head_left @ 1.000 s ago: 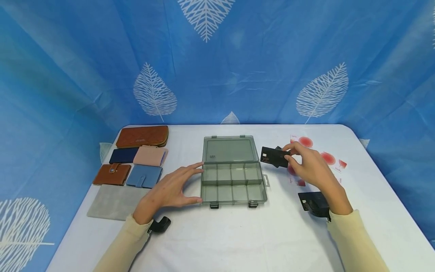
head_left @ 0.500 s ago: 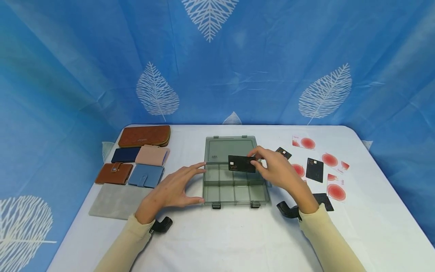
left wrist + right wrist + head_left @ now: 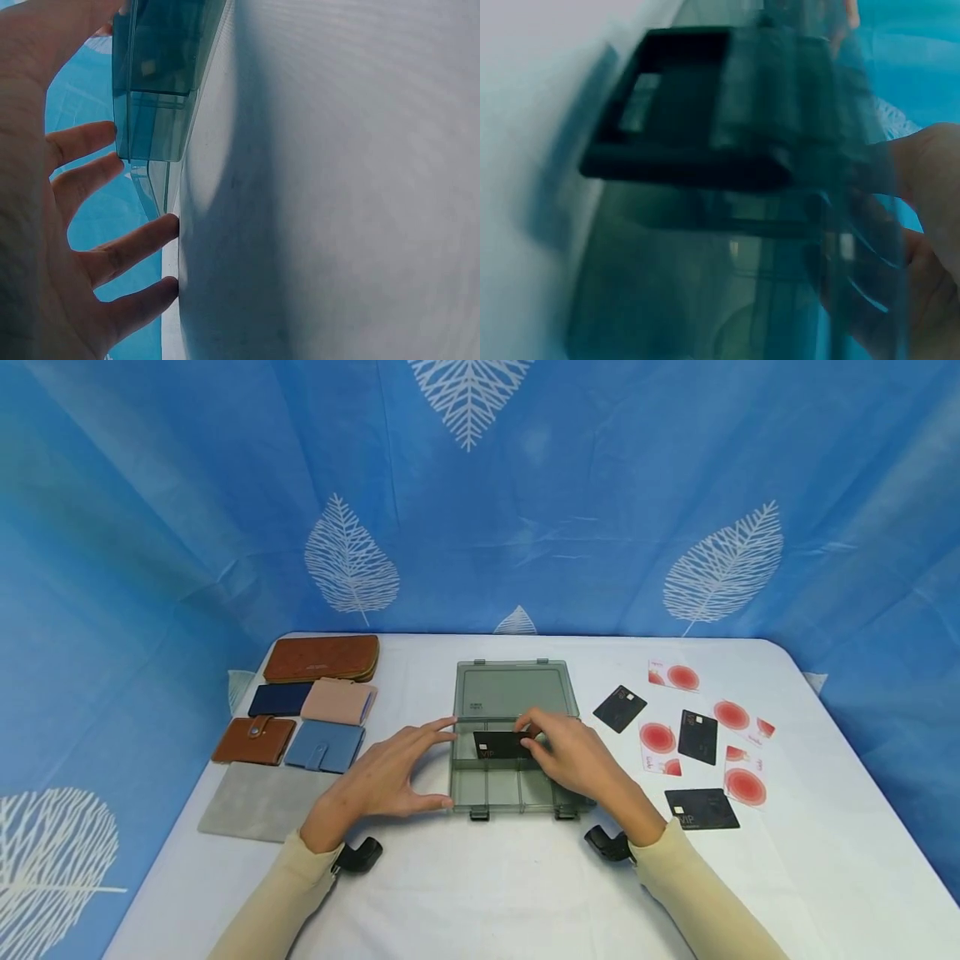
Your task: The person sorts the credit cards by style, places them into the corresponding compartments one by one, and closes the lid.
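Note:
A grey-green clear plastic compartment box (image 3: 513, 687) lies open at the middle of the table, its lid folded back. Between thumb and fingers, my right hand (image 3: 573, 756) pinches a black VIP card (image 3: 495, 745) at its right end. The card stands on edge, low over the back row of compartments. My left hand (image 3: 375, 772) steadies the box's left side, thumb near the front corner and fingers at the back. Those fingers (image 3: 86, 142) are spread and touch the box wall in the left wrist view. A large blurred black clasp (image 3: 682, 165) on the box fills the right wrist view.
Right of the box lie black cards (image 3: 702, 808) and several red-and-white cards (image 3: 746, 787). At the left are a long brown wallet (image 3: 322, 658), a navy wallet (image 3: 279, 699), a pink wallet (image 3: 337, 701), a brown snap wallet (image 3: 253, 740), a blue wallet (image 3: 324, 745) and a grey pouch (image 3: 262, 802).
My right hand has carried the black card leftward from beside the box and lowered it over the back compartments. The left hand has stayed at the box's left side.

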`<state>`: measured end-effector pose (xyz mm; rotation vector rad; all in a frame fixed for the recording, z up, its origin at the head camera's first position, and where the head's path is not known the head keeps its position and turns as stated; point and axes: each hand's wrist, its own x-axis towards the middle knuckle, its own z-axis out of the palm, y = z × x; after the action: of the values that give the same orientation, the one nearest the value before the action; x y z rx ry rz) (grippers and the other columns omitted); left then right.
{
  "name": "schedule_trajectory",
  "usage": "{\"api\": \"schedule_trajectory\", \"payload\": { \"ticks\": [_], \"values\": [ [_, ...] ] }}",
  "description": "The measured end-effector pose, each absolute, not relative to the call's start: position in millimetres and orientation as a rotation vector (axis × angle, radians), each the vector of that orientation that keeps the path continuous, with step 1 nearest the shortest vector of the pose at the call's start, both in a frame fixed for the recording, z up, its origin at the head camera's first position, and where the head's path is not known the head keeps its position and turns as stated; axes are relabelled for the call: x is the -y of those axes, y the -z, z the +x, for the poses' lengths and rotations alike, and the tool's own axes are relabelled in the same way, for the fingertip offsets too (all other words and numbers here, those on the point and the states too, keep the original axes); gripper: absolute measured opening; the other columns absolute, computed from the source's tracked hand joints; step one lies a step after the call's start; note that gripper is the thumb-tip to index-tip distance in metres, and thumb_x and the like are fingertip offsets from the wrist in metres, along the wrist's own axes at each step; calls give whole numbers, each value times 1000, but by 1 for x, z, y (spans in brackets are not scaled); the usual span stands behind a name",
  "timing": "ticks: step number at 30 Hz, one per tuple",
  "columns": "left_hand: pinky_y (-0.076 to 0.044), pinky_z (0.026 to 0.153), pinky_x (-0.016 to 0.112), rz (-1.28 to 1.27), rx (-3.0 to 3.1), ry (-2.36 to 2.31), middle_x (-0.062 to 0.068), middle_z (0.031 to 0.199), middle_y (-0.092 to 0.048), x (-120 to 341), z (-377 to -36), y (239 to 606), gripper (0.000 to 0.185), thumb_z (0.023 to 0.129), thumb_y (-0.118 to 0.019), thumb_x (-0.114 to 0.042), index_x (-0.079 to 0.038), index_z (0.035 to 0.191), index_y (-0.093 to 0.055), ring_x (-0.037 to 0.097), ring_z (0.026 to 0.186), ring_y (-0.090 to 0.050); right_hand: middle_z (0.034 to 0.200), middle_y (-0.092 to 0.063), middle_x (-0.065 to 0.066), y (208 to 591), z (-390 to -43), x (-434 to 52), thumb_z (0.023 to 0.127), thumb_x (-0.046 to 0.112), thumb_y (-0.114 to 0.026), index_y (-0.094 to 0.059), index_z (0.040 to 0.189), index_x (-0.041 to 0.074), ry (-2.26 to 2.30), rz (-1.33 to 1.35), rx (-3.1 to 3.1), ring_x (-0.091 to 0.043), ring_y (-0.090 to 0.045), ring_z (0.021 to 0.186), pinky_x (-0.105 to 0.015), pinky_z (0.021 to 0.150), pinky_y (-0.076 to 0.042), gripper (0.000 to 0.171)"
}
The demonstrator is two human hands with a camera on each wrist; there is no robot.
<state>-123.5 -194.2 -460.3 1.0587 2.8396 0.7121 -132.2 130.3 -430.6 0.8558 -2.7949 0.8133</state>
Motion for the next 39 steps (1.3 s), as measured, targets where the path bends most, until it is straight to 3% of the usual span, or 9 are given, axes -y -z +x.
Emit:
{"api": "schedule_trajectory", "payload": {
  "ticks": [7,12,16,20,23,30,39],
  "values": [
    [-51,107,60,1039,-2838,-714,-6,175,-33,193,-124,459,95,84,-84,-67,-21,160,-51,29,148,-50,109,-78,-4,438,-131,-125,102,12,-75,-71,123,17,-803,872,2809,-21,-74,92,-34,65,-51,23],
    [-52,106,59,1044,-2832,-707,-6,175,-33,194,-124,458,95,84,-83,-68,-23,161,-50,29,148,-51,121,-76,-7,439,-130,-121,105,18,-71,-69,131,14,-814,900,2861,-24,-73,107,-45,84,-60,26],
    [-51,107,60,1041,-2829,-713,-6,175,-34,195,-126,456,94,85,-82,-68,-23,161,-50,29,148,-51,134,-68,-10,440,-130,-120,108,21,-69,-67,136,11,-850,923,2870,-27,-71,116,-49,93,-59,30],
    [-48,111,61,1032,-2804,-724,-8,175,-32,196,-127,455,94,85,-82,-68,-24,162,-49,29,150,-48,138,-60,-13,440,-129,-120,108,22,-68,-68,140,9,-822,936,2871,-29,-70,111,-47,87,-59,34],
    [-46,113,62,1031,-2784,-738,-8,176,-31,196,-128,456,94,86,-82,-67,-24,162,-49,30,151,-47,137,-59,-14,442,-129,-121,108,25,-68,-68,143,9,-778,946,2884,-30,-69,113,-47,89,-58,39],
    [-46,113,63,1044,-2772,-754,-5,176,-32,196,-128,456,91,86,-83,-64,-23,161,-51,29,152,-46,146,-61,-13,442,-127,-119,109,31,-66,-64,148,8,-782,1005,2911,-33,-63,133,-53,109,-52,45],
    [-46,114,62,1047,-2778,-746,-6,176,-32,196,-128,456,91,87,-82,-65,-22,161,-51,29,153,-46,150,-60,-14,443,-126,-119,111,33,-63,-66,145,9,-771,1030,2943,-35,-59,139,-55,112,-49,42]
  ]
}}
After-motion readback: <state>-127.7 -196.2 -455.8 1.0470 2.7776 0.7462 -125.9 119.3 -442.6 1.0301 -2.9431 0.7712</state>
